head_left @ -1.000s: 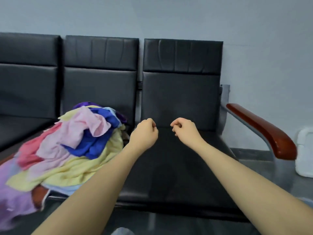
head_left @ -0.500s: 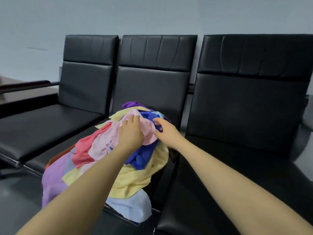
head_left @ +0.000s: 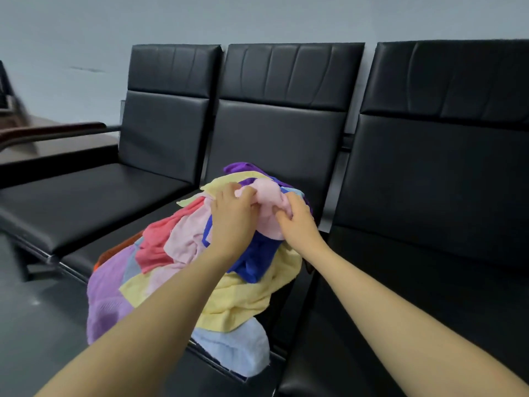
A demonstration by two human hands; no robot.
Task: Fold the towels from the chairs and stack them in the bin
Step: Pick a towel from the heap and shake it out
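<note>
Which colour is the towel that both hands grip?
Pale pink towel, seen in the head view, the only one.

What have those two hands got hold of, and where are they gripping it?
Both hands grip the pink towel at its bunched top on the pile: the left hand on its left side, the right hand on its right.

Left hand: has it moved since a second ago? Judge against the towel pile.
Yes. The left hand went from the empty right seat over to the towel pile, where it grips the pink towel.
</note>
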